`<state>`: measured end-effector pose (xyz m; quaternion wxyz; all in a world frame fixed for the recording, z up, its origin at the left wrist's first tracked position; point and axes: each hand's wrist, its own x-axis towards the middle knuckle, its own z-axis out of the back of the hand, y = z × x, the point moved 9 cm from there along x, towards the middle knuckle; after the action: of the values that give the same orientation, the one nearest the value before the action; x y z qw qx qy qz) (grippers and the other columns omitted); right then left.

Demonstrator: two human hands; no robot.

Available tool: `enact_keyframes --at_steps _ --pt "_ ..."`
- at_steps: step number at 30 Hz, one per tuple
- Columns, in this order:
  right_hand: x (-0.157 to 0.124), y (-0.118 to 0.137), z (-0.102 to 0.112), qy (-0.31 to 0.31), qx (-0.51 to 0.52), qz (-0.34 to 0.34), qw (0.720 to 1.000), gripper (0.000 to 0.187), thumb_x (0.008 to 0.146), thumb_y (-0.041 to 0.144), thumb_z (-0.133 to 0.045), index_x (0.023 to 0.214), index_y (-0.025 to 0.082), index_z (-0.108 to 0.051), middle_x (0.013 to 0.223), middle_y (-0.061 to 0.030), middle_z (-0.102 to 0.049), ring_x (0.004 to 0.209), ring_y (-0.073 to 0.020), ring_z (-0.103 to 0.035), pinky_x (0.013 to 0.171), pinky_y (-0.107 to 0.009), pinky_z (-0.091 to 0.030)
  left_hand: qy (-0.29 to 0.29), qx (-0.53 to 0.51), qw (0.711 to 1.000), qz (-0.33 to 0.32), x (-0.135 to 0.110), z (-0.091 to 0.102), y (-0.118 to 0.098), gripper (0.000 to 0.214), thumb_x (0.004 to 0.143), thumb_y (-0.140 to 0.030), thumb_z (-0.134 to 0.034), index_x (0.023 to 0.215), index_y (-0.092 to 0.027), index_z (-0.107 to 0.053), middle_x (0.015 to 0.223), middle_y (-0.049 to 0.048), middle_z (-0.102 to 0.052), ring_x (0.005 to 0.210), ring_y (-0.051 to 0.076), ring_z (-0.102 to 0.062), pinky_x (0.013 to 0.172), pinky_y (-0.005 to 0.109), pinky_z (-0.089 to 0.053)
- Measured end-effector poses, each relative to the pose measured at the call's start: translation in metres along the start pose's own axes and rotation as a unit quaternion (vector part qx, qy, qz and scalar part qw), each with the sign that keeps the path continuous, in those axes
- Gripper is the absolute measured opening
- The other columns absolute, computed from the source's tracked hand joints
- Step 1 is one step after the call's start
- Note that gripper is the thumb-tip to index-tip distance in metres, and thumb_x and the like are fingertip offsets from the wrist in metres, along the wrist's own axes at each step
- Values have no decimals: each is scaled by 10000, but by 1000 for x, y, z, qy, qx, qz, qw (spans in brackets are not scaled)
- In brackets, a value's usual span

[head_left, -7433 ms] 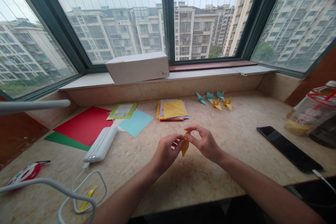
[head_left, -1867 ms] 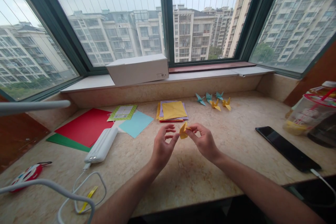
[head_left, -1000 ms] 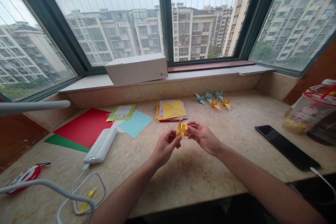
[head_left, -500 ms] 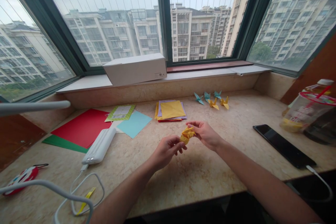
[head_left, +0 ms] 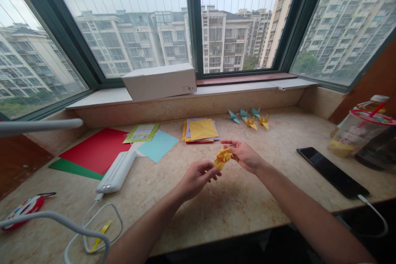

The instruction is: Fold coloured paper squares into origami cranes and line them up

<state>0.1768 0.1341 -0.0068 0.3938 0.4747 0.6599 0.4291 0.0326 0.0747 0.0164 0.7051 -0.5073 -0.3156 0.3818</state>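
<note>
A folded yellow origami crane [head_left: 222, 158] is held above the stone counter between both hands. My left hand [head_left: 200, 178] pinches its lower left part between thumb and fingers. At its upper right, my right hand [head_left: 244, 155] is closed on the paper with the fingertips. Parts of the crane are covered by the fingers. Behind the hands lies a stack of folded paper with a yellow sheet [head_left: 202, 129] on top. Farther right stand finished cranes, blue ones [head_left: 243, 114] at the back and yellow ones [head_left: 251, 123] in front.
Red sheets [head_left: 99, 150], a light blue sheet [head_left: 159, 146] and a white power bank [head_left: 116, 173] with a cable lie left. On the right are a black phone [head_left: 332, 172] and a plastic cup [head_left: 348, 134]. A white box [head_left: 159, 82] sits on the sill.
The yellow crane has shifted slightly to the right and turned a little between my fingers. Both hands keep their hold on it.
</note>
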Motion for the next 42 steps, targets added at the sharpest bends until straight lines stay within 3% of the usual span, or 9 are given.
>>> enact_keyframes --at_steps 4,6,9,11,14,18,32,38,42 --pt "-4 7 -9 17 -121 57 991 508 739 418 -782 1138 154 -611 723 -20 -712 641 -154 -641 620 -273 -466 -123 94 987 -52 -2 24 -14 303 911 -401 -568 1098 -175 -642 1058 96 -687 822 169 -633 653 266 -497" --pt "-7 5 -20 46 -156 70 984 530 759 433 -761 1171 152 -581 695 -3 -694 628 -154 -631 615 -274 -460 -135 121 979 -95 -3 26 -21 297 881 -369 -619 1121 -194 -630 1080 86 -660 807 157 -623 653 261 -503" --pt "-11 4 -35 81 -165 94 978 524 810 454 -707 1213 170 -531 696 3 -680 651 -167 -635 629 -286 -471 -113 145 972 -143 -3 21 -27 157 891 -316 -605 951 -192 -679 936 57 -645 725 136 -593 623 244 -489" --pt "-15 15 -34 49 -182 151 970 432 867 468 -636 1188 194 -543 843 -46 -707 762 -190 -655 707 -325 -495 -145 149 967 -150 -4 27 -28 156 900 -292 -592 829 -183 -678 862 48 -630 724 140 -588 621 239 -481" --pt "-28 38 -32 -13 -267 273 924 291 885 455 -619 1056 220 -637 1157 -111 -646 1079 -252 -600 918 -413 -461 -217 124 959 -135 -7 42 -24 153 884 -296 -620 796 -182 -672 826 39 -618 733 148 -598 647 247 -496" --pt "-39 43 -48 34 -347 335 875 227 818 404 -723 989 255 -703 1264 -104 -570 1244 -289 -496 1074 -484 -354 -239 90 960 -118 -8 48 -19 133 865 -309 -648 826 -186 -683 818 29 -618 693 139 -598 635 247 -508" --pt "-29 36 -29 7 -188 310 932 150 828 404 -715 834 255 -722 1065 -61 -597 1091 -228 -577 1007 -426 -432 -235 -82 963 -102 -8 47 -17 153 871 -316 -640 887 -167 -606 751 9 -642 680 138 -623 686 285 -539" --pt "-37 39 -42 20 -248 310 918 150 839 407 -698 832 262 -735 996 -64 -605 1001 -232 -582 887 -402 -480 -209 30 970 -118 -8 39 -24 238 826 -334 -694 1014 -200 -632 1024 63 -625 800 148 -618 651 249 -528" --pt "-42 41 -48 25 -280 318 906 162 850 408 -682 827 257 -737 956 -64 -612 947 -232 -585 854 -402 -484 -178 95 971 -129 -6 33 -29 148 857 -328 -655 896 -189 -687 968 68 -637 793 154 -625 618 234 -510"
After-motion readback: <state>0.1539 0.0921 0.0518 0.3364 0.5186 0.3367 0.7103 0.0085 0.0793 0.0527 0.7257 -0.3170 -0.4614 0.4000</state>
